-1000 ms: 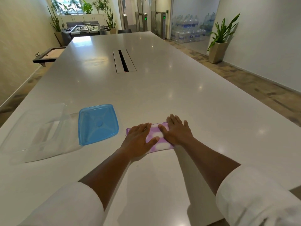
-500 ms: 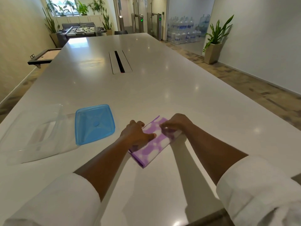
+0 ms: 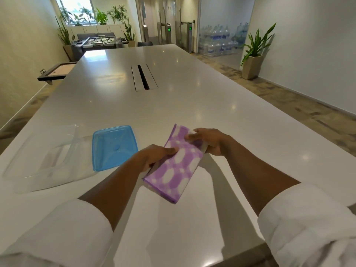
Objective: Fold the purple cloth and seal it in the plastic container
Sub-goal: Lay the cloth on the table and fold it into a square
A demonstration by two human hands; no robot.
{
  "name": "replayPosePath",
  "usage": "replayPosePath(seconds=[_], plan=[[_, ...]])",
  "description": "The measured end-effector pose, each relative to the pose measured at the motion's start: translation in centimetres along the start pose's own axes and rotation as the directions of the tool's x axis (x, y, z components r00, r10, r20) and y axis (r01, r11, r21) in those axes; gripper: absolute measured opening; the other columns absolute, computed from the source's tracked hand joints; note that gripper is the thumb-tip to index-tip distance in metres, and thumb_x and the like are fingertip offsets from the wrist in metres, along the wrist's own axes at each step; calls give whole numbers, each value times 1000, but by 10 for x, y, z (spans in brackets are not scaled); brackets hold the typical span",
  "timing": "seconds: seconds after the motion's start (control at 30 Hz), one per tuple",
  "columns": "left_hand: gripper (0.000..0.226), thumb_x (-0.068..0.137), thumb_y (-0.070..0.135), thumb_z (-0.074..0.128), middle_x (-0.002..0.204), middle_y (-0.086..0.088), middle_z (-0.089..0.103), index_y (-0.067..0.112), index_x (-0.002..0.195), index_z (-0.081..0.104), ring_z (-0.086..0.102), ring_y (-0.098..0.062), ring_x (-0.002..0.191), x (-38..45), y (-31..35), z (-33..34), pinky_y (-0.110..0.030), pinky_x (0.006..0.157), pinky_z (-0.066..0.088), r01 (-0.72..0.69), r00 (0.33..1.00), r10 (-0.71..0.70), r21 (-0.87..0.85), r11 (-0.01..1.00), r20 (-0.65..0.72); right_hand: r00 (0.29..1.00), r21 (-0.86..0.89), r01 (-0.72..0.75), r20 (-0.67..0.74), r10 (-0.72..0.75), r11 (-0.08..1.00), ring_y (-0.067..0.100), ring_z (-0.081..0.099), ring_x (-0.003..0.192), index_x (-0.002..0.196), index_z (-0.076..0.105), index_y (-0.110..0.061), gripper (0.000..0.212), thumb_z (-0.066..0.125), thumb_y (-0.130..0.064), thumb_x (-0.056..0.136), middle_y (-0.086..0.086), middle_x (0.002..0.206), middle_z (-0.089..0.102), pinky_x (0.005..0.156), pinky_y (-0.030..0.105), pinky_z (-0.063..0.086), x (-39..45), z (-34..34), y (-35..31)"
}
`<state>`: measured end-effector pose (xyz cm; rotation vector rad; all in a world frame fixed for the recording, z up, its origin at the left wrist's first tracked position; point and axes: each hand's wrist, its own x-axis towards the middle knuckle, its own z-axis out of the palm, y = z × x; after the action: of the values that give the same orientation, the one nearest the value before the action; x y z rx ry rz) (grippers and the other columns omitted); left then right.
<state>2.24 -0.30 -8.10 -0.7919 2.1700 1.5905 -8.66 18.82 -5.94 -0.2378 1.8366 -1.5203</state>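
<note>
The purple cloth (image 3: 176, 170), white-spotted and folded into a long strip, is lifted off the white table (image 3: 192, 105) and slants from upper right to lower left. My left hand (image 3: 154, 158) pinches its left edge near the middle. My right hand (image 3: 209, 140) grips its far end. The clear plastic container (image 3: 44, 157) lies open on the table at the left. Its blue lid (image 3: 114, 147) lies flat beside it, just left of my left hand.
A cable slot (image 3: 143, 77) runs along the table's centre further back. The table's near edge shows at the bottom right. A potted plant (image 3: 254, 54) and stacked water bottles (image 3: 219, 43) stand by the right wall.
The cloth lay flat under both palms a second ago. Both hands then gripped it, turned it lengthwise and raised it off the table.
</note>
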Motion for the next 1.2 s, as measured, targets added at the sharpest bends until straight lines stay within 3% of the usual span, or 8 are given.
replayPosePath(seconds=[0.2, 0.37, 0.5, 0.63, 0.73, 0.83, 0.93, 1.2], plan=[[46, 89, 42, 65, 106, -14, 74, 3, 114, 66, 70, -34, 100, -4, 7, -7, -48, 95, 53, -121, 989, 85, -350, 929, -117, 997, 372, 39, -82, -9, 928, 23, 70, 85, 96, 70, -3, 24, 78, -18, 79, 11, 94, 75, 87, 37, 58, 7, 15, -9], [41, 95, 43, 57, 110, -14, 73, 7, 114, 65, 70, -32, 99, -9, 18, -9, -52, 94, 53, -255, 957, 163, -431, 866, -240, 998, 190, -26, -57, 38, 981, 26, 69, 91, 106, 66, -6, 35, 80, -20, 77, 11, 108, 70, 81, 38, 58, 2, 31, -3], [22, 95, 36, 59, 110, -12, 72, 18, 107, 64, 70, -32, 99, -12, 28, -16, -51, 91, 56, -457, 861, 329, -305, 835, -388, 971, 61, 186, -167, -174, 981, 31, 67, 107, 108, 67, -8, 32, 76, -8, 77, 13, 113, 71, 94, 47, 54, 0, 37, -17], [12, 90, 17, 68, 96, 0, 71, 23, 99, 64, 66, -17, 87, -13, 33, -24, -22, 75, 55, -640, 710, 499, -159, 752, -498, 859, -188, 426, -223, -461, 885, 34, 66, 97, 107, 65, -6, 36, 67, 4, 73, 15, 108, 70, 83, 43, 58, -3, 35, -27], [26, 86, 2, 68, 97, 3, 70, 18, 106, 66, 65, -3, 84, -16, 23, -24, -12, 73, 50, -713, 608, 629, 14, 701, -484, 784, -276, 533, -193, -589, 800, 20, 64, 83, 100, 65, -16, 37, 72, 6, 71, 2, 93, 70, 67, 22, 53, -8, 32, -17], [36, 80, -17, 60, 95, 0, 70, 12, 99, 68, 66, -7, 86, -19, 1, -21, -18, 77, 52, -739, 550, 745, 194, 645, -378, 736, -498, 564, -59, -675, 658, 20, 67, 90, 99, 69, -9, 25, 78, -4, 75, 6, 101, 72, 80, 29, 51, -7, 25, 6], [36, 76, -14, 60, 99, -2, 72, 15, 94, 71, 68, -17, 93, -18, -23, -21, -31, 85, 54, -664, 591, 759, 369, 650, -274, 770, -618, 545, 101, -630, 567, 20, 67, 92, 99, 74, -3, 21, 77, -4, 78, 12, 102, 74, 82, 28, 49, -7, 17, 27], [33, 76, 23, 78, 107, 7, 69, 25, 108, 69, 64, -14, 98, -20, -43, -19, -25, 82, 51, -490, 784, 621, 597, 635, -16, 870, -771, 454, 276, -409, 446, 34, 66, 105, 106, 72, 1, 21, 63, -10, 90, 19, 110, 72, 94, 42, 49, -16, 16, 36]])
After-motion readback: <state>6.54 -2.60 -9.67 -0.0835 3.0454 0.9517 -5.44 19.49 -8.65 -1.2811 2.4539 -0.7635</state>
